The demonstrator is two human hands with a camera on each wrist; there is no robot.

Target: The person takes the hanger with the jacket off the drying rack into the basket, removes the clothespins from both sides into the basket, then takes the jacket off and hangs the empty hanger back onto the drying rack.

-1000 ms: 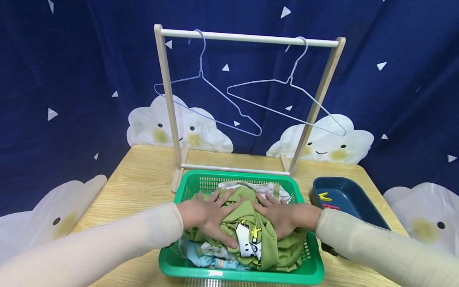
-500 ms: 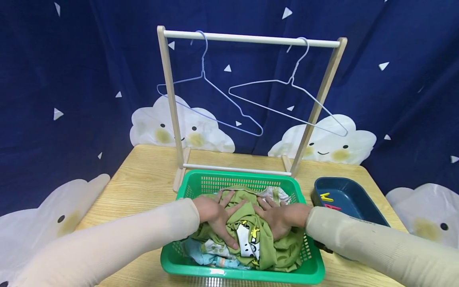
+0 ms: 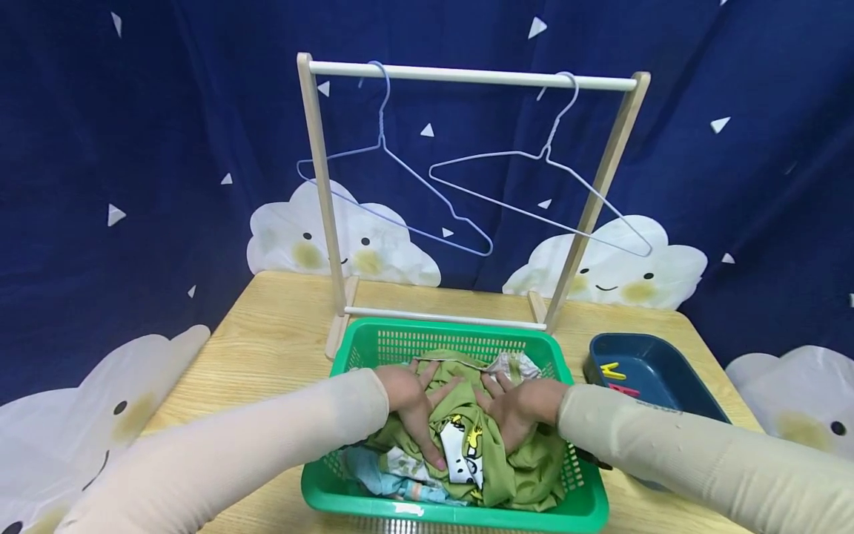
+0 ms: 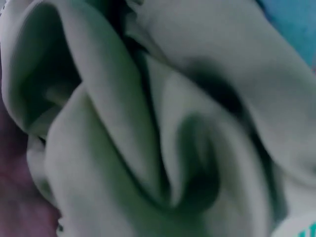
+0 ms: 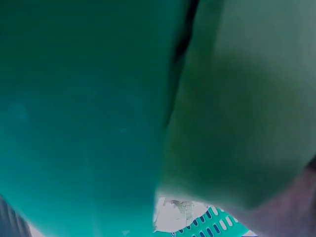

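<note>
A crumpled green garment with a cartoon dog print [image 3: 490, 463] lies in the green plastic basket [image 3: 460, 326]. My left hand [image 3: 414, 408] presses down on its left part with fingers spread. On its right part rests my right hand [image 3: 517, 411], fingers extended and pushing into the cloth. Light blue cloth [image 3: 376, 475] shows at the basket's front left, and a white patterned cloth [image 3: 517, 365] at the back right. Folds of the green garment [image 4: 113, 128] fill the left wrist view. The right wrist view is mostly basket wall [image 5: 79, 128], with green cloth beside it.
Behind the basket stands a wooden rack with a white rail [image 3: 467, 74]. A bluish hanger [image 3: 427, 178] and a paler hanger [image 3: 507, 200] hang from it. To the right, a dark blue tray [image 3: 657, 371] holds a yellow clip [image 3: 612, 371] and a red clip [image 3: 623, 389].
Both hands have pressed further into the green garment, the left shifting a little right. The garment's back part now covers more of the white cloth behind it.
</note>
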